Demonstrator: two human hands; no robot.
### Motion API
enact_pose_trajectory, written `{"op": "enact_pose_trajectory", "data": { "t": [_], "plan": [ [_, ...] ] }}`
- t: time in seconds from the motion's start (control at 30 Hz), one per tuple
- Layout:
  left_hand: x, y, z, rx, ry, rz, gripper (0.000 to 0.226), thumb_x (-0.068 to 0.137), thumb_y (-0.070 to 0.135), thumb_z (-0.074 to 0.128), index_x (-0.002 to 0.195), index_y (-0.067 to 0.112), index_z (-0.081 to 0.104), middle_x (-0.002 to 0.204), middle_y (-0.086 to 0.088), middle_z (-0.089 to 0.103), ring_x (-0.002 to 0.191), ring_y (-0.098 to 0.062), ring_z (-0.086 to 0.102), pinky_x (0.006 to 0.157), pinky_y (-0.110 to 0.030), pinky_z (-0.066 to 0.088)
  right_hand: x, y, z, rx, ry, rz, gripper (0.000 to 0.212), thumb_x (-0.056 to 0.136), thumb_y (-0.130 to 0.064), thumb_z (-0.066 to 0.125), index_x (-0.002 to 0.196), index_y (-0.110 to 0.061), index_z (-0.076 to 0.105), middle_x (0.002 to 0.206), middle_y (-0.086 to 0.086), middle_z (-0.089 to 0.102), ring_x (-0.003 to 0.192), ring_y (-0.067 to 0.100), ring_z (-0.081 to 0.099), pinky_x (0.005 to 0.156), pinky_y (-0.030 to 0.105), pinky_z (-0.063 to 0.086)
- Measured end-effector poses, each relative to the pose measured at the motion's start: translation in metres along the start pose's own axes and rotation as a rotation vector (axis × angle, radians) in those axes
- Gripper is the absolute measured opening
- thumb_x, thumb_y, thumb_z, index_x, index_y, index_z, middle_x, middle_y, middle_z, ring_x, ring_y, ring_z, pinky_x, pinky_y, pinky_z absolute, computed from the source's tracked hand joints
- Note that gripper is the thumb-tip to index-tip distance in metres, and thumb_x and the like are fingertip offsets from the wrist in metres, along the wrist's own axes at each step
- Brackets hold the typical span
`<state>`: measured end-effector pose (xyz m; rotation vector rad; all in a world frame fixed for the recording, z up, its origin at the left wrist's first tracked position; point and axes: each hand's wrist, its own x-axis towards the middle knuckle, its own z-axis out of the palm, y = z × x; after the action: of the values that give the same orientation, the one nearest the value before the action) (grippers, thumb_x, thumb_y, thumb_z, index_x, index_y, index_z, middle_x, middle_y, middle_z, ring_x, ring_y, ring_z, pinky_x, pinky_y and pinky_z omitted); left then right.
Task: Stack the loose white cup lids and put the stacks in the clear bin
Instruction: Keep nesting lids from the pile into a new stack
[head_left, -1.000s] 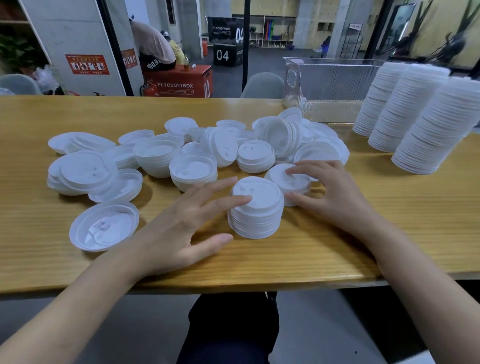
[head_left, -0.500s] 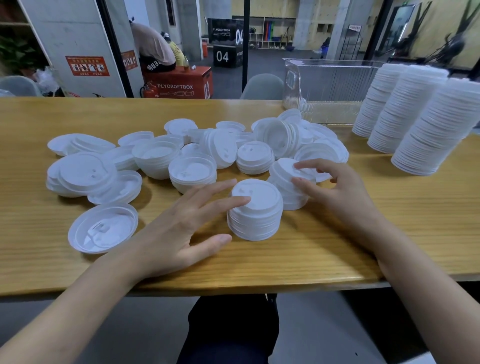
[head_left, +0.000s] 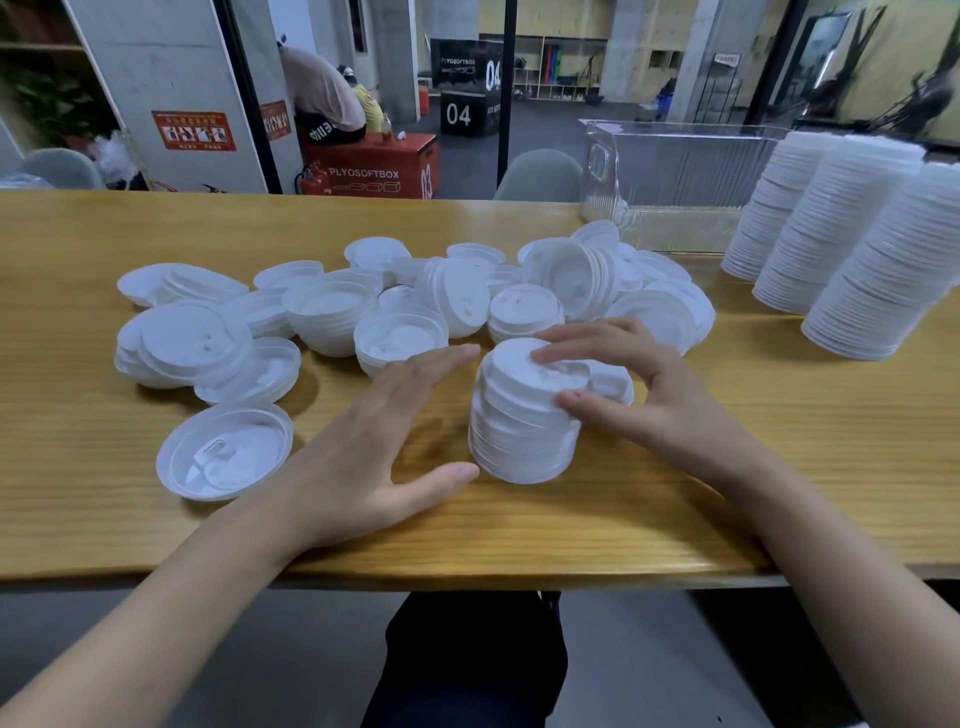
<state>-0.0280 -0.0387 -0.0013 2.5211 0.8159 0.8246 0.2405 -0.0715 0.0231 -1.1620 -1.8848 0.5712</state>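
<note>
At the table's near centre: the near stack (head_left: 519, 441) of white lids stands on the wooden table (head_left: 675, 509), between the two hands.
Upper lids (head_left: 511, 364): seated askew on the stack, tilted and not nested flush.
Right hand (head_left: 649, 395): grasping the upper lids, fingers curled over their top, thumb against their side, wrist low over the table.
Left hand (head_left: 374, 441): released, fingers straight, palm turned toward the stack; thumb tip at the stack's base, contact cannot be told.
Loose lids (head_left: 415, 306): heaped just behind the stack, some nested, some on edge; one upturned lid (head_left: 226, 452) lies apart at the left.
Clear bin (head_left: 675, 176): at the far edge, behind the heap, well apart from the near stack.
Tall stacks (head_left: 831, 244): three, on the table right of the bin, not inside it.
Risk, misnesting: pressing down while the upper lids sit tilted would likely jam a rim or leave the stack crooked.
Risk, topple: a sideways push from the right hand, with the left not bracing, could slide the stack or spill it toward the left.
Risk, carry: a crooked stack lifted over the heap to the bin may shed lids or knock the lids standing on edge.
Remedy advised: square the top with both hands before lifting.
</note>
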Motion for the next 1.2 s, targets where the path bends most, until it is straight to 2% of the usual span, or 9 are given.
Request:
{"op": "enact_pose_trajectory", "data": {
  "t": [0.4, 0.5, 0.57, 0.67, 0.77, 0.83, 1.0, 1.1, 1.2],
  "plan": [
    [0.001, 0.000, 0.000, 0.047, -0.007, 0.051, 0.071, 0.088, 0.050, 0.058, 0.150, 0.041, 0.023, 0.152, 0.024, 0.030, 0.142, -0.004, 0.031, 0.113, -0.024, 0.031, 0.001, 0.001, 0.003, -0.046, -0.058, -0.013, 0.034, 0.079, -0.053, 0.066, 0.113, -0.046, 0.069, 0.130, -0.024, 0.059, 0.130, 0.010, 0.041, 0.103, 0.015, 0.031],
    [0.001, 0.000, 0.000, 0.007, 0.005, 0.033, 0.072, 0.087, 0.051, 0.060, 0.149, 0.043, 0.025, 0.151, 0.026, 0.032, 0.142, -0.005, 0.032, 0.113, -0.024, 0.032, 0.000, 0.000, 0.001, -0.029, -0.062, -0.005, 0.045, 0.078, -0.053, 0.067, 0.123, -0.046, 0.063, 0.132, -0.025, 0.058, 0.132, 0.008, 0.040, 0.105, 0.013, 0.030],
    [0.003, 0.003, -0.001, -0.047, 0.033, -0.003, 0.070, 0.083, 0.052, 0.061, 0.145, 0.046, 0.029, 0.144, 0.032, 0.036, 0.138, 0.000, 0.035, 0.110, -0.015, 0.031, -0.003, 0.001, -0.003, 0.004, -0.050, 0.032, 0.060, 0.075, -0.054, 0.069, 0.133, -0.047, 0.054, 0.133, -0.025, 0.057, 0.134, 0.005, 0.040, 0.103, 0.011, 0.030],
    [0.013, 0.013, -0.002, -0.250, 0.093, -0.150, 0.068, 0.076, 0.057, 0.060, 0.138, 0.048, 0.036, 0.130, 0.040, 0.043, 0.127, 0.013, 0.039, 0.096, 0.000, 0.029, -0.008, 0.002, -0.006, -0.017, -0.060, 0.090, 0.079, 0.069, -0.056, 0.074, 0.141, -0.051, 0.040, 0.131, -0.025, 0.058, 0.135, 0.006, 0.041, 0.105, 0.022, 0.030],
    [0.028, 0.017, 0.002, -0.349, 0.048, -0.212, 0.075, 0.072, 0.061, 0.062, 0.140, 0.046, 0.035, 0.136, 0.032, 0.048, 0.130, 0.013, 0.038, 0.106, -0.012, 0.031, -0.010, 0.002, -0.001, -0.045, -0.068, 0.131, 0.091, 0.066, -0.054, 0.080, 0.144, -0.050, 0.033, 0.130, -0.021, 0.058, 0.133, 0.005, 0.042, 0.113, 0.037, 0.032],
    [0.034, 0.020, 0.007, -0.382, 0.000, -0.233, 0.078, 0.069, 0.061, 0.065, 0.140, 0.048, 0.034, 0.138, 0.028, 0.049, 0.131, 0.014, 0.038, 0.111, -0.018, 0.030, -0.011, 0.000, 0.005, -0.047, -0.073, 0.163, 0.095, 0.062, -0.057, 0.080, 0.144, -0.052, 0.030, 0.131, -0.017, 0.056, 0.132, 0.004, 0.044, 0.114, 0.042, 0.034],
    [0.034, 0.021, 0.012, -0.393, 0.058, -0.223, 0.080, 0.068, 0.053, 0.073, 0.140, 0.034, 0.044, 0.135, 0.023, 0.056, 0.130, 0.007, 0.045, 0.115, -0.028, 0.032, -0.012, 0.000, 0.011, -0.056, -0.055, 0.185, 0.098, 0.062, -0.057, 0.079, 0.145, -0.050, 0.029, 0.128, -0.010, 0.058, 0.130, 0.010, 0.046, 0.113, 0.045, 0.035],
    [0.032, 0.022, 0.012, -0.408, 0.133, -0.211, 0.072, 0.066, 0.049, 0.077, 0.132, 0.036, 0.052, 0.132, 0.020, 0.059, 0.130, 0.001, 0.048, 0.115, -0.035, 0.034, -0.011, -0.001, 0.015, -0.075, -0.016, 0.169, 0.095, 0.061, -0.061, 0.078, 0.143, -0.052, 0.031, 0.128, -0.008, 0.060, 0.130, 0.013, 0.047, 0.113, 0.047, 0.032],
    [0.032, 0.024, 0.012, -0.430, 0.177, -0.212, 0.068, 0.064, 0.046, 0.080, 0.127, 0.037, 0.055, 0.129, 0.020, 0.062, 0.128, -0.001, 0.051, 0.112, -0.033, 0.037, -0.012, -0.005, 0.017, -0.069, -0.003, 0.155, 0.094, 0.063, -0.062, 0.077, 0.144, -0.051, 0.031, 0.130, -0.013, 0.059, 0.131, 0.010, 0.046, 0.114, 0.046, 0.031]
  ]
}}
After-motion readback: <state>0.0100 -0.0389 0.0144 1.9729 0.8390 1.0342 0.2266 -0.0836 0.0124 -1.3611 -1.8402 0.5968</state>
